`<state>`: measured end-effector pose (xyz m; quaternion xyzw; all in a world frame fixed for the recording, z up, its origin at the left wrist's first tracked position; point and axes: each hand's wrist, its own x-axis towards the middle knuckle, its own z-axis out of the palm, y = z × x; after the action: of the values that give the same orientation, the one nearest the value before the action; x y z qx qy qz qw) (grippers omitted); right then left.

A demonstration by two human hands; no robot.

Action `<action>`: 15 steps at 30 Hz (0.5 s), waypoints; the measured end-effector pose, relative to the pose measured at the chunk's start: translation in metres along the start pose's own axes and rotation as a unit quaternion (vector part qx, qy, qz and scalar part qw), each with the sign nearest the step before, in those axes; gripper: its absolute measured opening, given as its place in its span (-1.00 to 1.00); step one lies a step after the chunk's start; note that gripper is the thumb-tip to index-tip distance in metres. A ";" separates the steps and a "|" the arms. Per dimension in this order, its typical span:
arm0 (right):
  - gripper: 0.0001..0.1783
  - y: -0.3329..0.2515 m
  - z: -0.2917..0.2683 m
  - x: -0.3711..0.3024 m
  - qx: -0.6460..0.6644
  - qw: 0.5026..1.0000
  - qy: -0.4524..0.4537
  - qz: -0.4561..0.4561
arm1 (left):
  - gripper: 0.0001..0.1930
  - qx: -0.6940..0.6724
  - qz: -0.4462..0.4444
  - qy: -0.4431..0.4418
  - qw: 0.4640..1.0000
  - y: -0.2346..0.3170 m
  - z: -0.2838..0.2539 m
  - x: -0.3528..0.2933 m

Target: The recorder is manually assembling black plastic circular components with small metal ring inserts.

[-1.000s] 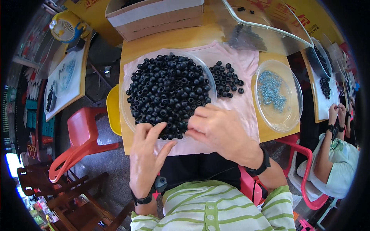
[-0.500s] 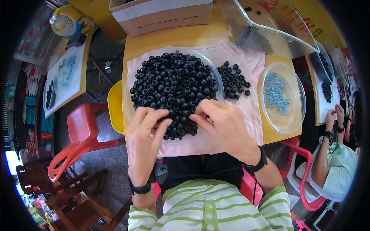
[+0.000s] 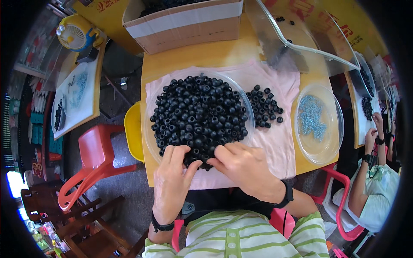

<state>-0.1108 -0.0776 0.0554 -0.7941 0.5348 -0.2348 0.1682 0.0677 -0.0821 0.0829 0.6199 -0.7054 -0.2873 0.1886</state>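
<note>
A round clear plastic tray point(image 3: 150, 139), heaped with black round beads point(image 3: 195, 107) that have wide holes, rests on a pale pink cloth point(image 3: 279, 161). At its near edge my left hand point(image 3: 173, 180) bends its fingers, thumb and index drawn toward each other among the beads. Close beside it, my right hand point(image 3: 247, 170) pinches thumb and index together. Beads lie between the two thumbs, but what each hand grips is too small and covered to make out. A loose group of black beads point(image 3: 264, 105) is spread on the cloth right of the tray.
A clear round dish point(image 3: 303, 150) with light blue beads point(image 3: 312, 118) stands at the table's right. At the back are a cardboard box point(image 3: 185, 32) and a clear plastic bin point(image 3: 297, 47). A red chair point(image 3: 97, 148) and yellow bin point(image 3: 134, 131) stand left; a co-worker point(image 3: 374, 185) sits right.
The view has tilted, so the table and tray appear lower. My hands stay at the tray's near edge and have drawn closer together, fingertips nearly meeting.
</note>
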 end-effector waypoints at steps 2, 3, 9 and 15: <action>-0.72 0.005 -0.005 0.000 0.057 0.998 0.001 0.022 | -0.70 -0.022 0.036 0.021 0.999 -0.006 0.004 0.009; -0.72 0.007 -0.010 -0.002 0.045 0.999 -0.018 0.018 | -0.70 -0.035 0.050 0.032 0.998 -0.010 0.008 0.012; -0.73 -0.001 -0.027 0.006 -0.012 0.991 -0.134 0.023 | -0.65 -0.077 0.094 -0.017 0.992 -0.023 0.003 0.011; -0.71 -0.011 -0.023 0.009 -0.119 0.982 -0.146 -0.009 | -0.46 0.013 0.047 -0.055 0.997 -0.023 -0.040 0.000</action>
<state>-0.1116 -0.0824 0.0819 -0.8387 0.5219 -0.0528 0.1466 0.1107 -0.0903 0.0986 0.5714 -0.7469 -0.3027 0.1551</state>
